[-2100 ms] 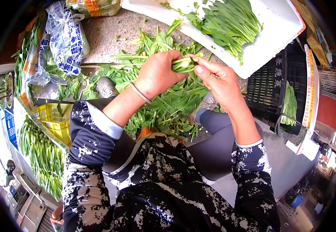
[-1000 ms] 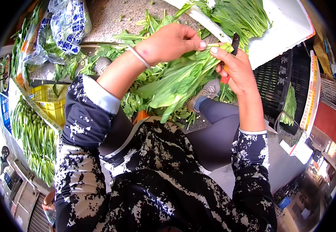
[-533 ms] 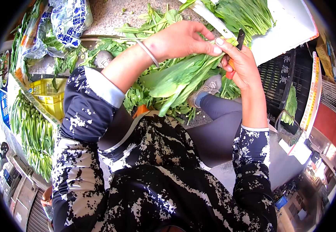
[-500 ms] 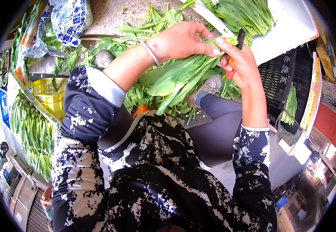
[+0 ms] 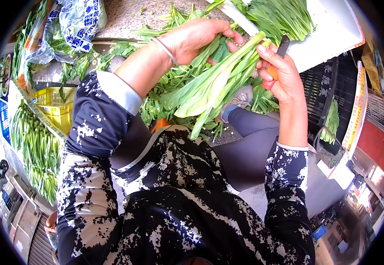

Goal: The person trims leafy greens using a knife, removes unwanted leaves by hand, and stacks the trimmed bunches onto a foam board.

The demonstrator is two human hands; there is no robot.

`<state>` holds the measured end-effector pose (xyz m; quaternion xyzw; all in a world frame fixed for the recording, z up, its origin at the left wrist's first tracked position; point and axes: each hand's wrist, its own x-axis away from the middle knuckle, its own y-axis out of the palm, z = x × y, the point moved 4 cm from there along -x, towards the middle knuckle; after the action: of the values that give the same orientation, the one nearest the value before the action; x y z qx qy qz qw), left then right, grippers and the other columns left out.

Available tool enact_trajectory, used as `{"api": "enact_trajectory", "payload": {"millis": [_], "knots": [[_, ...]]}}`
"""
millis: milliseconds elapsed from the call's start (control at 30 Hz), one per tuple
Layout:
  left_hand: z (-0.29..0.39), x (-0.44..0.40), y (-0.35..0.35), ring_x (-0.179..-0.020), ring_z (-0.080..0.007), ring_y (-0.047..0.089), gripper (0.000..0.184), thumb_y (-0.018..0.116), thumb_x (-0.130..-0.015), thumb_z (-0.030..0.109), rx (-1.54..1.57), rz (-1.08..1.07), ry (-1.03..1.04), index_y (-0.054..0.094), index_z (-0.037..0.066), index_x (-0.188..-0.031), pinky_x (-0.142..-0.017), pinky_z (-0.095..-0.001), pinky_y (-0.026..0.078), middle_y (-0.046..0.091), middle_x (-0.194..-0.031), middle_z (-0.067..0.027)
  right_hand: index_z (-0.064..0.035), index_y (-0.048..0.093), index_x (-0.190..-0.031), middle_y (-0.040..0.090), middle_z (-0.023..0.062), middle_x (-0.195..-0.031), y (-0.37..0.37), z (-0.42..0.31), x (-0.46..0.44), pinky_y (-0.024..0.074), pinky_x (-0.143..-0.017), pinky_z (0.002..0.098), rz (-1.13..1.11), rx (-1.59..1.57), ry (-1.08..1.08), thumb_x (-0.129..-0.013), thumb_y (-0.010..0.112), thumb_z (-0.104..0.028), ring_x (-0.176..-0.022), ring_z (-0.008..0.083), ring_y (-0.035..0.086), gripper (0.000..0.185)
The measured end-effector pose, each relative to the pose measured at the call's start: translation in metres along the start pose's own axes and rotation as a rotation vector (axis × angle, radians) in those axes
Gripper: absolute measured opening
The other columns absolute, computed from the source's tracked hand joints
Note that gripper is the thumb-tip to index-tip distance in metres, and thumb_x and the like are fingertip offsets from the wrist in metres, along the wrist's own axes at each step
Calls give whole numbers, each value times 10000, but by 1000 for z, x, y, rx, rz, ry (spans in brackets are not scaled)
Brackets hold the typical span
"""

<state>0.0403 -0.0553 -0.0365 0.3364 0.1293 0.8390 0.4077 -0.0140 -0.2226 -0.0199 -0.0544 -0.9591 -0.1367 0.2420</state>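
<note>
In my right hand (image 5: 282,75) is a small knife with a dark blade (image 5: 283,46) and an orange handle, and the same fingers grip the stalk end of a leafy green (image 5: 220,81). Its pale leaves hang down and to the left over my lap. My left hand (image 5: 198,39), a bangle at the wrist, is curled just left of the stalk, with a darker green leaf (image 5: 219,51) in its fingers. Beneath both hands lies a heap of loose leaves (image 5: 156,106), partly hidden by the arms.
Trimmed greens (image 5: 280,20) lie on a white sheet (image 5: 329,31) at upper right, beside a black crate (image 5: 320,84). On the left are a yellow basket (image 5: 55,104), bundled greens (image 5: 37,154) and a printed plastic bag (image 5: 81,22). My shoe (image 5: 242,97) stands among the leaves.
My left hand has come away from the stalk, up and left, with a leaf in it. The stalk end now shows above my right hand, and the knife blade has tilted.
</note>
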Motion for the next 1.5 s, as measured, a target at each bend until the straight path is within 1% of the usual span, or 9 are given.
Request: {"api": "enact_trajectory", "payload": {"millis": [100,300,467,767,867,1000,1133,1400,1500], "knots": [[3,4,7,-719,-65,495,280,538,-817,346,-209,132,73,571,117,-975,-595,-253,383,563,-811,52,7,542,-848,519,36,-741,3,1,2,308,-381,155,-27,10,-6,-768,649,-108,-594,87,519,176],[-7,-8,1,-707,-56,485,312,658,-759,359,-307,30,75,585,123,-950,-575,-213,352,558,-772,45,14,543,-863,540,61,-736,0,0,2,310,-388,158,-34,11,-38,-770,634,-96,-595,86,518,171],[-9,-10,0,-730,-112,593,300,604,-816,267,-32,15,29,557,19,-978,-674,-253,506,609,-873,-46,53,529,-1013,576,75,-731,5,-6,6,320,-395,150,-16,104,2,-783,621,-93,-582,82,520,287],[-12,-12,-5,-876,-239,612,345,357,-929,228,352,-111,-81,409,2,-1184,-735,-323,526,586,-1039,-156,59,535,-1072,597,86,-845,-3,-9,11,313,-385,132,-189,-105,103,-808,602,-136,-554,32,480,335],[-3,-9,-10,-963,-315,569,337,302,-939,241,409,81,18,409,14,-1164,-813,-350,499,543,-1104,-197,72,509,-1098,596,88,-849,-13,-20,14,309,-376,124,-251,-231,7,-819,592,-164,-530,21,446,375],[1,-8,-9,-979,-309,562,306,287,-940,228,453,-11,52,426,18,-1115,-831,-357,485,536,-1117,-199,79,500,-1098,602,98,-837,-8,-26,17,312,-379,123,-198,-187,-43,-801,614,-145,-524,22,449,389],[-7,-3,12,-934,-252,588,329,380,-906,244,617,-325,-200,526,2,-1073,-772,-351,512,507,-1166,-204,58,536,-1048,592,93,-788,1,-5,7,310,-387,147,-66,-22,-5,-786,637,-129,-528,50,482,338],[-22,-11,3,-877,-365,582,305,447,-884,261,679,-130,-178,541,27,-1056,-804,-480,476,579,-998,-132,19,522,-1080,574,108,-757,6,-2,1,333,-402,162,-31,-192,8,-876,511,-246,-594,124,567,334],[-21,-10,3,-892,-344,580,297,446,-882,251,704,-219,-161,541,23,-1047,-811,-466,475,577,-994,-134,6,517,-1093,579,105,-774,6,-2,0,328,-388,163,-13,-93,-71,-867,528,-220,-561,120,561,320]]}}
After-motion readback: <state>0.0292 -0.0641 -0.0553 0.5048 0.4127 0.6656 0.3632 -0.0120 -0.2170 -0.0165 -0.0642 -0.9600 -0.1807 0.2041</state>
